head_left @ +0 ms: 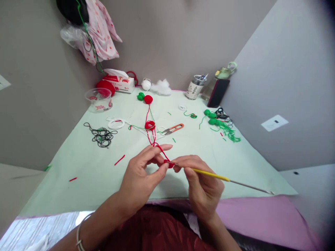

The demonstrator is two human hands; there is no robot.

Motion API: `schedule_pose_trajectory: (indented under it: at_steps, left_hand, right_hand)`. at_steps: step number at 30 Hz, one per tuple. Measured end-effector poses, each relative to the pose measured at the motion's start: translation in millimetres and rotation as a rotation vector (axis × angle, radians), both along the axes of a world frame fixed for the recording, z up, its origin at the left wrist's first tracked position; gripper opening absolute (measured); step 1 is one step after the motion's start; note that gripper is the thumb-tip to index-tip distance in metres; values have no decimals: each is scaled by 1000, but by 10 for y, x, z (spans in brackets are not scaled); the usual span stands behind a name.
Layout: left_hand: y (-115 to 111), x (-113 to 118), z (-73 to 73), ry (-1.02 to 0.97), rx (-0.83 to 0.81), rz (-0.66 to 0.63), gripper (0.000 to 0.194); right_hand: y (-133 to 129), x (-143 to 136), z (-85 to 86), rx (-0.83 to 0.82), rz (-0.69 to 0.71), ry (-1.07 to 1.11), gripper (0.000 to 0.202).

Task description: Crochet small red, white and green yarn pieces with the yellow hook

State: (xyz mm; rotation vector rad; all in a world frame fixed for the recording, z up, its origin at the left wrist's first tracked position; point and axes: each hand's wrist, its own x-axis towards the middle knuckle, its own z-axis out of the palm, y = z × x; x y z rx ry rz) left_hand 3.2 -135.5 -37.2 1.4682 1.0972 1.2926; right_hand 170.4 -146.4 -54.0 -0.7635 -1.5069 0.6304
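A small red crocheted piece [170,164] is pinched between the thumb and fingers of my left hand [142,174], whose index finger is stretched out with red yarn [162,151] passing by it. My right hand [204,184] is closed around the yellow handle of a crochet hook [209,173]. The hook's thin metal tip meets the red piece, and its other metal end points out to the right. From my left hand the red yarn runs back to a red yarn coil [150,125] and a red ball [148,99] beyond it.
Orange-handled snips [175,129] lie mid-table. Black cord [102,137], a plastic tub [98,101] and a tissue box [120,82] are at left. Green yarn pieces [225,129], a pen cup [194,88] and a phone [218,93] stand or lie at right. White stuffing [161,87] sits at the back.
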Motion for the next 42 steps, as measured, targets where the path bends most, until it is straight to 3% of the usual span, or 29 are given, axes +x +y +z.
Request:
schedule_pose_trajectory:
  at_steps: [4, 8, 15, 18, 23, 30, 33, 37, 42]
  left_hand:
    - [-8, -3, 14, 157, 169, 10, 30]
    - [-3, 0, 29, 110, 119, 4, 35]
    - [13, -40, -4, 271, 257, -19, 37]
    - [22, -37, -11, 291, 232, -12, 38]
    - [15, -20, 0, 292, 208, 19, 33]
    - [6, -55, 37, 364, 225, -78, 41]
    - [-9, -27, 62, 305, 149, -53, 41]
    - [-52, 32, 99, 157, 84, 7, 39]
    - [-82, 35, 131, 24, 39, 106, 28]
  right_hand:
    - [-15, -31, 17, -42, 26, 37, 25]
    - [1, -81, 24, -32, 1, 128, 24]
    - [-36, -44, 23, 30, -8, -65, 28]
    - [-42, -99, -26, 82, -51, -103, 27]
    - [2, -145, -45, -135, -13, 145, 25]
    - [-78, -67, 19, -66, 55, -45, 24]
    - [-53, -167, -32, -230, 61, 234, 19]
    - [29, -306, -53, -451, 181, 639, 16]
    - [69, -341, 19, -498, 180, 710, 17]
